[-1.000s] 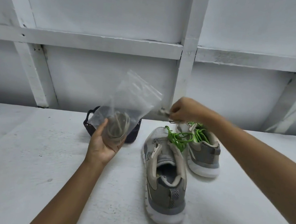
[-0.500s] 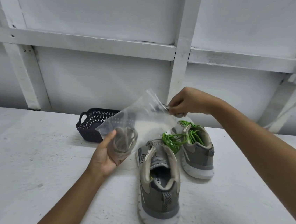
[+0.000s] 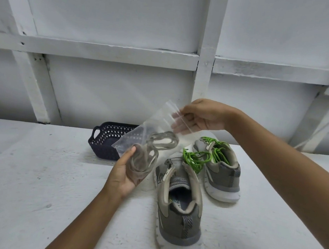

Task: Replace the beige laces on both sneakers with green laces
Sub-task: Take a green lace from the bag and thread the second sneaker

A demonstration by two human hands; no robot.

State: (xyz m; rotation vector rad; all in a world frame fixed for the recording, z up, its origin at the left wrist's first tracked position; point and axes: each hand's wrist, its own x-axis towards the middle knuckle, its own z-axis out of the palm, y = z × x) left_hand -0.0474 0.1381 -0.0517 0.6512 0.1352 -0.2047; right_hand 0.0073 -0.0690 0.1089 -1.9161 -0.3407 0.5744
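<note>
Two grey sneakers stand on the white table, heels toward me: the near one (image 3: pixel 178 213) and the far one (image 3: pixel 221 171). Green laces (image 3: pixel 202 157) run through both. A clear zip bag (image 3: pixel 154 133) is held in the air above the table, left of the sneakers, with coiled beige laces (image 3: pixel 150 151) inside. My left hand (image 3: pixel 124 172) grips the bag's lower end around the laces. My right hand (image 3: pixel 200 118) pinches the bag's zip edge at the top.
A dark blue plastic basket (image 3: pixel 107 140) sits behind the bag near the white wall. The wall has white beams crossing it. The white table surface (image 3: pixel 31 181) stretches left and right of the sneakers.
The bag has tilted from upright to slanting toward the right. My right hand has moved from the sneakers to the bag's zip edge. The camera view has shifted slightly.
</note>
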